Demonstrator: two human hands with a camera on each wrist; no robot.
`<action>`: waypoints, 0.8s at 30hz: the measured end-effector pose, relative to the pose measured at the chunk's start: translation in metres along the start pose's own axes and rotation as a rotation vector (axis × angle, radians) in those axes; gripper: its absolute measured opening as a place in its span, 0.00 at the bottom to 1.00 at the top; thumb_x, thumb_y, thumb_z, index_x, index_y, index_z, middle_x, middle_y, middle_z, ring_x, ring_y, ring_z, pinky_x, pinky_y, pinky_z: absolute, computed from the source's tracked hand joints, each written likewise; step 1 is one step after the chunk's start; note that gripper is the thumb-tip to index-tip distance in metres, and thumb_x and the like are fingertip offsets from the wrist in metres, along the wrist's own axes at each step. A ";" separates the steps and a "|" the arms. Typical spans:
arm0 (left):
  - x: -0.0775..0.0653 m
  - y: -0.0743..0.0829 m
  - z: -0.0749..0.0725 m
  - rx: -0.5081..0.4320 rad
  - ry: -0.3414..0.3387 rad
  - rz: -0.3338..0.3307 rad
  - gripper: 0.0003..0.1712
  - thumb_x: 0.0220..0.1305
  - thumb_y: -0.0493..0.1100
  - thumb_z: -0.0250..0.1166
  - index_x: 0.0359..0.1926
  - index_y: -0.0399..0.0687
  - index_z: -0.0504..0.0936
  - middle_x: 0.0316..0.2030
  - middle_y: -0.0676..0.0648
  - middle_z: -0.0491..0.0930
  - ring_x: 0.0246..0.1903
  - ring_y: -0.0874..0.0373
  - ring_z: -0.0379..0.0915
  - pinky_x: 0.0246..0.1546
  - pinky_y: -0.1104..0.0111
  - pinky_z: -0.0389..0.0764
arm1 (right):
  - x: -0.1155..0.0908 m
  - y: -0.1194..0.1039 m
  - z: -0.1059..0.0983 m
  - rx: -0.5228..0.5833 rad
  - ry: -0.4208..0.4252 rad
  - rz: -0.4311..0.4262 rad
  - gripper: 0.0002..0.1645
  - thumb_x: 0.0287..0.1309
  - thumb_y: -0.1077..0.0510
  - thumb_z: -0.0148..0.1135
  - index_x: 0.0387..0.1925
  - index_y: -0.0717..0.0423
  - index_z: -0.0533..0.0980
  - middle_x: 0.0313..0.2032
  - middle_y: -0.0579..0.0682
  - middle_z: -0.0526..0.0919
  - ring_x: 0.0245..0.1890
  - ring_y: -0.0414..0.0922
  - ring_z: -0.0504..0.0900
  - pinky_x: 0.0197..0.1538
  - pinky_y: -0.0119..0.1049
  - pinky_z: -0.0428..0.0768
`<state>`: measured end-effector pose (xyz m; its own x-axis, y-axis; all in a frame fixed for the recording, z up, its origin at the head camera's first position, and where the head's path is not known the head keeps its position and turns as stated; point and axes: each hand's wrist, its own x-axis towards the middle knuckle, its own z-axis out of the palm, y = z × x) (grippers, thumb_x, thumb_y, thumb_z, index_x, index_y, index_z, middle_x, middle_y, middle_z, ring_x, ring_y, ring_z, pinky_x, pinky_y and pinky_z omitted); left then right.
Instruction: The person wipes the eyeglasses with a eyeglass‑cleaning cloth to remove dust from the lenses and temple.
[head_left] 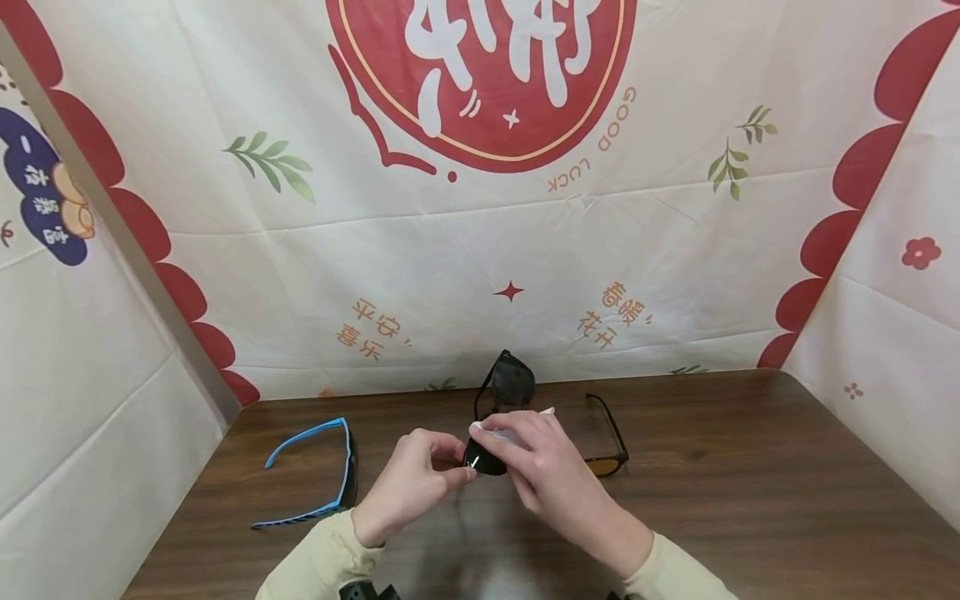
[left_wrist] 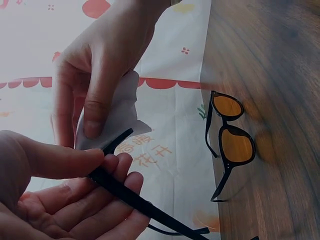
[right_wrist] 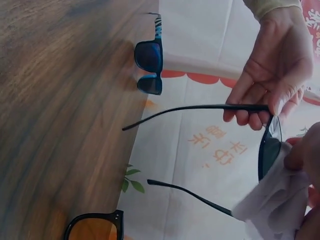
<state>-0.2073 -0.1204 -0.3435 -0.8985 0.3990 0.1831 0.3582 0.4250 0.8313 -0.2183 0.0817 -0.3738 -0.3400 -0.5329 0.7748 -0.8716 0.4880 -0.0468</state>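
A pair of black-framed sunglasses [head_left: 483, 460] is held up between the two hands, its temples pointing away from the person. My left hand [head_left: 420, 477] pinches it near a hinge, thumb on top and fingers beneath the black temple [left_wrist: 135, 197]. From the other side, my right hand [head_left: 551, 475] grips a pale cloth [right_wrist: 272, 205] and presses it over the lens. The cloth hides much of the front frame in the right wrist view. In the left wrist view, the cloth bunches under the right hand's fingers.
Blue-and-black sunglasses [head_left: 348, 467] lie at left on the brown wooden table [head_left: 750, 483], temples unfolded. Black glasses with orange lenses [left_wrist: 237, 145] rest on the right, partly behind the right hand. A dark rounded shape [head_left: 513, 383] shows beyond the hands. A printed cloth backdrop [head_left: 480, 250] borders the table.
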 end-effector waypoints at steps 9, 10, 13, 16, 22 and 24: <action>0.000 0.000 -0.004 0.007 0.029 -0.006 0.02 0.58 0.35 0.67 0.31 0.39 0.84 0.27 0.53 0.82 0.29 0.60 0.76 0.32 0.67 0.76 | -0.004 -0.004 0.002 0.036 0.001 -0.128 0.21 0.70 0.62 0.42 0.52 0.52 0.81 0.48 0.48 0.79 0.48 0.47 0.76 0.49 0.43 0.75; 0.000 0.000 -0.004 0.003 0.027 -0.007 0.02 0.58 0.35 0.67 0.30 0.39 0.84 0.26 0.53 0.82 0.29 0.60 0.76 0.32 0.67 0.76 | -0.006 -0.003 0.001 0.038 0.002 -0.135 0.22 0.70 0.62 0.41 0.52 0.52 0.81 0.48 0.48 0.79 0.48 0.47 0.76 0.48 0.43 0.76; 0.000 0.001 -0.006 -0.011 0.026 -0.009 0.02 0.57 0.34 0.67 0.30 0.37 0.84 0.26 0.51 0.82 0.29 0.60 0.76 0.32 0.66 0.75 | -0.010 0.001 -0.001 0.045 0.015 -0.138 0.22 0.64 0.67 0.46 0.51 0.51 0.81 0.47 0.48 0.80 0.47 0.47 0.77 0.43 0.44 0.76; 0.001 0.001 -0.008 -0.015 0.023 -0.013 0.02 0.56 0.32 0.67 0.31 0.36 0.83 0.27 0.50 0.82 0.29 0.59 0.76 0.32 0.66 0.76 | -0.013 0.005 -0.003 0.053 0.049 -0.131 0.22 0.60 0.68 0.49 0.50 0.51 0.81 0.46 0.50 0.80 0.45 0.48 0.77 0.41 0.44 0.76; 0.002 0.003 -0.007 -0.043 0.005 -0.011 0.02 0.56 0.30 0.66 0.32 0.34 0.83 0.27 0.50 0.82 0.29 0.60 0.77 0.33 0.67 0.76 | -0.013 0.007 -0.005 0.042 0.115 -0.002 0.22 0.72 0.55 0.40 0.49 0.52 0.81 0.43 0.54 0.77 0.41 0.48 0.77 0.39 0.36 0.79; 0.002 0.003 -0.006 -0.051 -0.002 -0.003 0.02 0.56 0.29 0.66 0.32 0.34 0.83 0.28 0.49 0.83 0.29 0.60 0.77 0.33 0.67 0.76 | -0.012 0.008 -0.005 0.032 0.135 0.043 0.22 0.72 0.54 0.40 0.48 0.53 0.82 0.42 0.53 0.77 0.39 0.47 0.77 0.38 0.35 0.78</action>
<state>-0.2098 -0.1234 -0.3372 -0.8988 0.3998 0.1796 0.3423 0.3845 0.8573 -0.2192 0.0952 -0.3800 -0.3290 -0.4132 0.8491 -0.8686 0.4852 -0.1004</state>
